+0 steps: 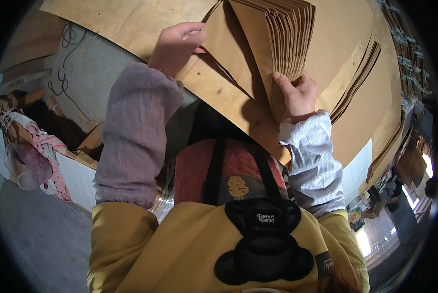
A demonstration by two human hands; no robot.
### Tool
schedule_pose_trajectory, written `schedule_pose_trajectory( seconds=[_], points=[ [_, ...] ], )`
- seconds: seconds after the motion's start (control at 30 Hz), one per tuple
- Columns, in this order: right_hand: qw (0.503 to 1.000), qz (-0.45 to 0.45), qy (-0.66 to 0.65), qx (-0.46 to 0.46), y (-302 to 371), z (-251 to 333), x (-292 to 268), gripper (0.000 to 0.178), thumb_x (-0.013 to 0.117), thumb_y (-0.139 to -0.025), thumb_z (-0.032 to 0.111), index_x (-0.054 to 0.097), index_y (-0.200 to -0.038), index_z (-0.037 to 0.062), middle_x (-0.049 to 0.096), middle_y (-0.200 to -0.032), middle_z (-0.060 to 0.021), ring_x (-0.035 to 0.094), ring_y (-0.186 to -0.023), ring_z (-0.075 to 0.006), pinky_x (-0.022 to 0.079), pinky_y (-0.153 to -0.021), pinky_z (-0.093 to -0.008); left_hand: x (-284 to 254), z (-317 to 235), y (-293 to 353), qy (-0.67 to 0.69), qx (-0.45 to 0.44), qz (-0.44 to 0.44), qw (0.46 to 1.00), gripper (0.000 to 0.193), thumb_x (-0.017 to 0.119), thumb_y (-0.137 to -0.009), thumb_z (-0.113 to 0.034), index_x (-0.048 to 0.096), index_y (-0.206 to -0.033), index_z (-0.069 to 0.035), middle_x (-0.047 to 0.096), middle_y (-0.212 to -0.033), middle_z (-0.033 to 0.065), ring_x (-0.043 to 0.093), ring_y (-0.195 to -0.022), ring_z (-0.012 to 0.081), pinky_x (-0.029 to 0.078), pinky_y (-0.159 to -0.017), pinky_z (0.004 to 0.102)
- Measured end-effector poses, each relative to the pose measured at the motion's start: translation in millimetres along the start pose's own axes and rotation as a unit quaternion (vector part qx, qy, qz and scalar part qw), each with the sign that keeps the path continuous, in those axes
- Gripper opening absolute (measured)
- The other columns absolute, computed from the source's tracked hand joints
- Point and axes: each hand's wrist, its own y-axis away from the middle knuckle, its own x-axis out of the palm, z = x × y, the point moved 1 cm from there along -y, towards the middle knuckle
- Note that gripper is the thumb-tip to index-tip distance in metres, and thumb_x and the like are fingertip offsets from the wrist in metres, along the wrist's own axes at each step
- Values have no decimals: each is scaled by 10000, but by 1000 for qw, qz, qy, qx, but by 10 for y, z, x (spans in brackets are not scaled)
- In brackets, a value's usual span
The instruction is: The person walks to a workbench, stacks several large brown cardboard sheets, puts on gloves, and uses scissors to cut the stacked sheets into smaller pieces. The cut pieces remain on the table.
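Note:
A thick fanned stack of folded brown paper sheets (292, 41) stands partly raised on the wooden table in front of me. My right hand (299, 93) grips its near lower edge, the thumb lying over the layers. At the left, my left hand (182, 46) pinches the edge of a single brown paper sheet (224, 44), pulled away from the stack so that a dark gap shows between them. The fingertips behind that sheet are hidden.
The pale plywood tabletop (116, 19) ends in a slanting edge before me. More brown paper (358, 80) lies in layers to the right, near a white sheet (359, 158). On the floor at left are a dark cord (62, 83) and a pink-striped cloth (53, 154).

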Motion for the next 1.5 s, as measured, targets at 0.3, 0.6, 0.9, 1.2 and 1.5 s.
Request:
schedule_pose_trajectory(
  seconds=[0.3, 0.6, 0.9, 1.2, 1.5],
  points=[
    [999, 7, -31, -27, -18, -92, 19, 246, 673, -819, 18, 622, -1050, -53, 678, -883, -62, 598, -748, -100, 495, -686, -253, 68, -108, 38, -3, -8, 21, 1000, 388, 560, -898, -181, 548, -1186, 79, 636, -1057, 90, 597, -896, 111, 476, -814, 225],
    [1000, -3, 8, -22, -16, -98, 0, 252, 684, -816, 60, 636, -1044, -33, 673, -792, -53, 572, -679, -82, 487, -635, -248, -27, 34, 41, 31, -63, -9, 998, 310, 541, -928, -153, 582, -1154, 56, 645, -1027, 76, 615, -913, 127, 488, -817, 237],
    [984, 73, 141, -76, 83, -227, 141, 413, 742, -761, 185, 609, -1097, -15, 652, -997, -202, 633, -901, -305, 502, -798, -357, -120, 82, -77, 166, -127, 35, 977, 435, 426, -985, -325, 529, -1217, 28, 610, -1148, 114, 578, -1028, 181, 451, -917, 317],
    [902, -316, 289, 61, 114, -980, -903, 467, 750, -688, 244, 558, -957, -85, 609, -861, -237, 609, -844, -353, 477, -750, -417, -95, -194, -591, -118, -210, 126, 962, 589, 595, -864, -507, 587, -1131, 18, 630, -1096, 149, 578, -1004, 216, 454, -881, 349],
    [945, -312, 48, 89, -29, -1267, -885, 516, 728, -729, 336, 596, -1034, -59, 643, -885, -220, 609, -856, -385, 488, -802, -411, 393, 5, -1383, -378, 4, 26, 925, 596, 732, -788, -407, 572, -1101, 73, 651, -1036, 160, 618, -942, 224, 488, -819, 347]
  ],
)
